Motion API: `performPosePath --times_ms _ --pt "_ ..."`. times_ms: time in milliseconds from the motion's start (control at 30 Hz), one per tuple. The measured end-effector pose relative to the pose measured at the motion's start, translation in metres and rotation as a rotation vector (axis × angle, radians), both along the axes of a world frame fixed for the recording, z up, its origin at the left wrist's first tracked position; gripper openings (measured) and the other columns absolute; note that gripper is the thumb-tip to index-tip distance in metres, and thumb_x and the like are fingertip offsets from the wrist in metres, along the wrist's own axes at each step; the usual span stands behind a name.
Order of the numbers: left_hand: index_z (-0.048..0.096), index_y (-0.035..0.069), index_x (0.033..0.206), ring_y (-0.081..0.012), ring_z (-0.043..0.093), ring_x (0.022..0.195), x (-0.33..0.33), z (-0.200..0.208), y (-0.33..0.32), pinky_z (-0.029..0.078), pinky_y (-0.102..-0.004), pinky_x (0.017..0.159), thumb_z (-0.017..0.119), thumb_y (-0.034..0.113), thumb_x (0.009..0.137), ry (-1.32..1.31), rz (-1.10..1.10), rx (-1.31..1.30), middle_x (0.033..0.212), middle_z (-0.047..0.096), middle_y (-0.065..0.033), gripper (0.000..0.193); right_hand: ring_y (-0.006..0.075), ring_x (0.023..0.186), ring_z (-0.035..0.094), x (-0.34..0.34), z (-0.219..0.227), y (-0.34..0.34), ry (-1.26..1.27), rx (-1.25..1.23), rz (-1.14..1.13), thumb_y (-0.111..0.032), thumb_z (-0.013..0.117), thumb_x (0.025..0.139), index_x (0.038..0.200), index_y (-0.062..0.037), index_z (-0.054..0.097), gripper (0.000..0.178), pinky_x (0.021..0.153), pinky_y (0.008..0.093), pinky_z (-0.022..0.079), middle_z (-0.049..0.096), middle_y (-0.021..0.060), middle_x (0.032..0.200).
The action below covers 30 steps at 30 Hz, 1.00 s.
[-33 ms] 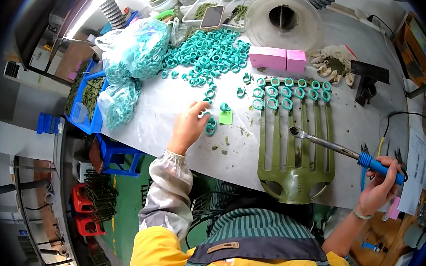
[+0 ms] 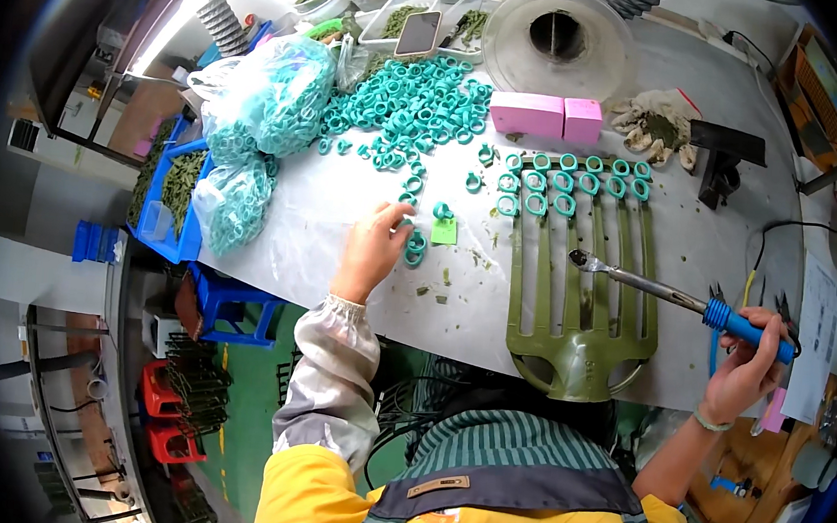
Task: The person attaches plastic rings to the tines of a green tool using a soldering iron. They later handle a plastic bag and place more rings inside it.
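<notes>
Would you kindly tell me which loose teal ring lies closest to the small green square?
The lone teal ring at the top edge of the green square; the rings beside the left hand lie to the square's left instead.

A: How is the scene lit?

B: Brightly. Much of the light is cast from the upper left, where a white strip (image 2: pixel 203 4) is washed out. Pale glare is thrown back by the plastic bag (image 2: pixel 290 79), and the grey tabletop (image 2: pixel 319 219) is lit broadly.

A: Is any part dim?

B: Yes. The space beneath the tabletop is left in shade, and the green floor (image 2: pixel 245 445) is shown darker than the work area.

A: How sharp is it?

B: The teal rings (image 2: pixel 401 103) and left hand (image 2: pixel 370 253) are rendered fairly clearly. Towards the rim, lines are bowed, details are softened, and the corners are masked in black.
</notes>
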State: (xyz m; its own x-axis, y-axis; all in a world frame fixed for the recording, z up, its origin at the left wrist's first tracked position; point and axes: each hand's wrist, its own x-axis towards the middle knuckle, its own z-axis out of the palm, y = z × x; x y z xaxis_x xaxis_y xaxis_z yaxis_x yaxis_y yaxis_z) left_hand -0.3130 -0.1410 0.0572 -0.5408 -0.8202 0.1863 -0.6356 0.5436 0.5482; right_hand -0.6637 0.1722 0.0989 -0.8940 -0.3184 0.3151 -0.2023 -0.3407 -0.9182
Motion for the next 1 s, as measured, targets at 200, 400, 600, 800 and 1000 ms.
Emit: performPosePath --times_ms 200,400,600,800,1000 --pt "0.068 0.0 0.116 -0.0097 0.062 0.089 0.013 0.006 -0.011 0.053 -0.0274 0.079 0.061 0.005 0.095 0.596 0.119 0.639 0.098 0.066 -0.0044 0.023 0.0135 0.063 0.059 0.002 0.003 0.0 0.015 0.016 -0.039 -0.021 0.059 0.097 0.085 -0.0004 0.065 0.025 0.048 0.0217 0.045 0.068 0.0116 0.089" --pt "0.067 0.001 0.119 -0.0087 0.062 0.097 -0.041 0.032 0.018 0.052 -0.0214 0.082 0.066 -0.001 0.09 0.323 -0.092 0.485 0.118 0.055 -0.0018 0.029 0.0136 0.056 0.057 0.001 0.002 -0.005 -0.004 -0.004 -0.054 -0.019 0.059 0.096 0.087 -0.0001 0.064 0.022 0.05 0.0222 0.047 0.068 0.0124 0.088" --pt "0.067 0.007 0.117 -0.0277 0.059 0.11 -0.148 0.027 0.058 0.047 -0.0377 0.095 0.069 0.002 0.085 0.245 -0.504 -0.004 0.115 0.064 -0.0089 0.033 0.014 0.058 0.061 -0.007 -0.006 -0.011 0.007 -0.01 -0.095 -0.017 0.057 0.097 0.087 0.0015 0.064 0.022 0.051 0.023 0.049 0.068 0.0138 0.089" --pt "0.068 0.006 0.114 -0.0306 0.058 0.111 -0.197 -0.003 0.053 0.046 -0.04 0.096 0.07 0.004 0.083 0.183 -0.549 -0.107 0.118 0.065 -0.0095 0.031 0.0147 0.059 0.063 -0.009 -0.022 -0.024 -0.042 -0.01 -0.081 -0.014 0.056 0.098 0.091 0.0036 0.062 0.02 0.057 0.0263 0.052 0.069 0.0139 0.09" --pt "0.068 0.005 0.112 -0.0318 0.058 0.107 -0.205 -0.008 0.049 0.046 -0.0412 0.093 0.071 0.002 0.081 0.161 -0.584 -0.112 0.114 0.066 -0.0097 0.031 0.0128 0.06 0.062 -0.008 -0.026 -0.034 -0.033 -0.026 -0.039 -0.012 0.054 0.099 0.09 0.003 0.062 0.019 0.058 0.0253 0.051 0.068 0.0116 0.088"
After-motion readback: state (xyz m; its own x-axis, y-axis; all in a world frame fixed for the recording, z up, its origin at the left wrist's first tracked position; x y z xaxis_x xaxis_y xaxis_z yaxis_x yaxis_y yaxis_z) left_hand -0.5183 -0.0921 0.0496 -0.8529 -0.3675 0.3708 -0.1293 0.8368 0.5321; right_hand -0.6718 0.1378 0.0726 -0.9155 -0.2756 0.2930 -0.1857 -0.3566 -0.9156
